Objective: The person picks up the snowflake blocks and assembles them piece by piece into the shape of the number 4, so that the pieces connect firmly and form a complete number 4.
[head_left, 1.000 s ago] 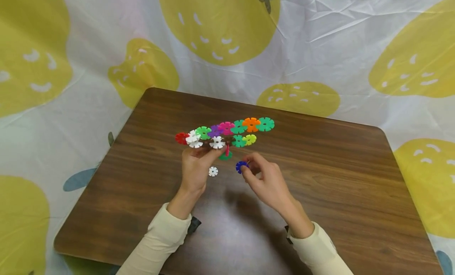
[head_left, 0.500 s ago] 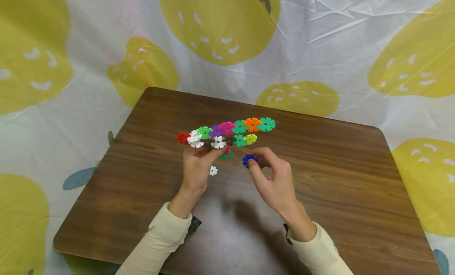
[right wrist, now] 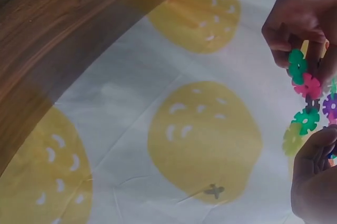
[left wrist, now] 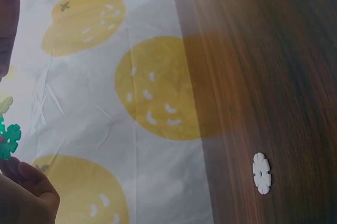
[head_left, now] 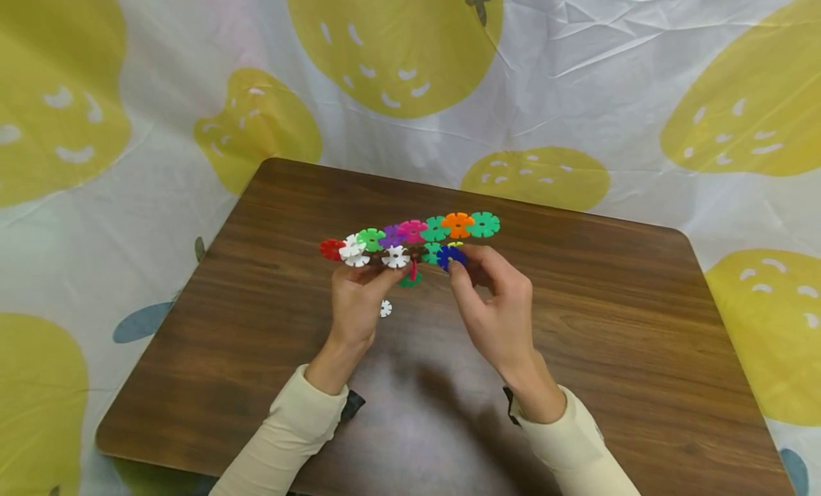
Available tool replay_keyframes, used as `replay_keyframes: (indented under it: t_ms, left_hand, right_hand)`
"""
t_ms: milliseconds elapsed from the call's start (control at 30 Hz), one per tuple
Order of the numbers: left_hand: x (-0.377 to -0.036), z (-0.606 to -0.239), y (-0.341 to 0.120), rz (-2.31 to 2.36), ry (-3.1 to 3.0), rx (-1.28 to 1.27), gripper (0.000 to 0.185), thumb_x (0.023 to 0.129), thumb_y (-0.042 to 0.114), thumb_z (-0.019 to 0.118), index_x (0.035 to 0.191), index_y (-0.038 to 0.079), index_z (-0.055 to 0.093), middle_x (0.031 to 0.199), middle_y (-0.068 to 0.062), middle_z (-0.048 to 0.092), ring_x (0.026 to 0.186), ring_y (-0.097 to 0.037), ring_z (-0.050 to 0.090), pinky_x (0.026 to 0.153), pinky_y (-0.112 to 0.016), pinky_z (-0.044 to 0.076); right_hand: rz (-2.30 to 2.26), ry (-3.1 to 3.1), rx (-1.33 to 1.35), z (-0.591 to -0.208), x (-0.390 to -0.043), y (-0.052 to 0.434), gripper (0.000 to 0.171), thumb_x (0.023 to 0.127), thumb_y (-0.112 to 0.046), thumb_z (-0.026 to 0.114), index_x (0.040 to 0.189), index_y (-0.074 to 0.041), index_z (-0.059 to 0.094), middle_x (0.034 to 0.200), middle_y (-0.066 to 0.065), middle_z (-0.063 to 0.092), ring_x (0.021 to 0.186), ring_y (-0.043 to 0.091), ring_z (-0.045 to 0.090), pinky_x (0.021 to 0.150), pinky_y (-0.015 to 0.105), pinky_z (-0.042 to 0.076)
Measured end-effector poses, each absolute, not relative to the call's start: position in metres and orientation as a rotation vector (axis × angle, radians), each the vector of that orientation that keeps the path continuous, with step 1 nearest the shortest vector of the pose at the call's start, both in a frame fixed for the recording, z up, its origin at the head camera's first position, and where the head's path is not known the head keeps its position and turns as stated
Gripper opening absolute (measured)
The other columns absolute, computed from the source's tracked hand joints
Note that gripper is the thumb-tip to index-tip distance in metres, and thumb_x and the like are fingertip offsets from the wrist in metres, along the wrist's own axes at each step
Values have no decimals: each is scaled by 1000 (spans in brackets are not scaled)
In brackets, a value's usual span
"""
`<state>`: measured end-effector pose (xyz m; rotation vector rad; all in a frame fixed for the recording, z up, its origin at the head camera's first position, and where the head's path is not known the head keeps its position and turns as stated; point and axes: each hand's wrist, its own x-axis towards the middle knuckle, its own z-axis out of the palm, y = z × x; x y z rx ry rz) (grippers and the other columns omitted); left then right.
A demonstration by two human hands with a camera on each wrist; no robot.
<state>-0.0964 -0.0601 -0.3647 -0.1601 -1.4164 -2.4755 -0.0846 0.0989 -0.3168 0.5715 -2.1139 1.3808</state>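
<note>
A chain of interlocked plastic snowflake discs [head_left: 410,238] in red, white, green, purple, pink and orange hangs above the brown table [head_left: 577,325]. My left hand [head_left: 355,296] grips the chain from below near its middle. My right hand [head_left: 490,296] pinches a blue disc [head_left: 450,256] and holds it against the chain's lower right, beside a green and a yellow disc. In the right wrist view both hands [right wrist: 303,19] close around green and pink discs [right wrist: 305,84]. A loose white disc [head_left: 385,308] lies on the table between my hands; the same white disc [left wrist: 261,173] shows in the left wrist view.
The table stands on a white cloth [head_left: 160,68] printed with large yellow fruit shapes, which surrounds it on all sides. The table's near edge [head_left: 128,450] runs just below my sleeves.
My right hand has lifted the blue disc from near the table surface up and away to the chain's lower right. My left hand and the chain have stayed almost still.
</note>
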Motion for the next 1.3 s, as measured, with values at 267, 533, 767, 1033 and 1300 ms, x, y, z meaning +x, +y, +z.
replay_keyframes:
  t_ms: [267, 533, 767, 1033, 1300]
  left_hand:
    - [-96, -364, -57, -2449, -1434, -105, 28, 71, -10, 69, 94, 7, 67, 86, 1, 70, 79, -14, 66, 75, -28, 55]
    - [-94, -363, -54, -2452, -1417, -126, 27, 71, -9, 69, 96, 2, 65, 86, 0, 70, 78, -15, 66, 72, -29, 56]
    - [-94, -363, -51, -2446, -1384, -147, 29, 72, -10, 68, 97, 4, 66, 88, -1, 70, 81, -14, 65, 74, -28, 55]
    - [-95, -367, -49, -2388, -1365, -186, 30, 72, -7, 70, 101, 3, 66, 91, -2, 70, 84, -15, 65, 75, -29, 55]
    - [-96, -369, -48, -2355, -1393, -157, 27, 72, -7, 70, 96, 4, 67, 87, 1, 70, 80, -13, 65, 74, -29, 56]
  right_hand:
    - [1450, -2108, 522, -312, -85, 91, 5, 84, -16, 65, 81, -12, 65, 64, 0, 63, 51, 6, 56, 48, 19, 49]
    - [1367, -2120, 491, -305, -88, 81, 15, 85, -21, 63, 78, -8, 65, 56, -2, 60, 45, 3, 53, 42, 17, 46]
    - [1319, -2130, 440, -302, -89, 75, 16, 85, -22, 63, 77, -7, 65, 56, -2, 61, 43, 1, 53, 41, 16, 46]
    - [1282, -2176, 409, -297, -89, 73, 13, 84, -21, 62, 77, -11, 65, 56, -5, 60, 44, 1, 52, 41, 16, 44]
    - [1145, -2212, 389, -298, -90, 71, 13, 84, -22, 64, 78, -11, 62, 57, -5, 59, 48, 1, 52, 46, 13, 43]
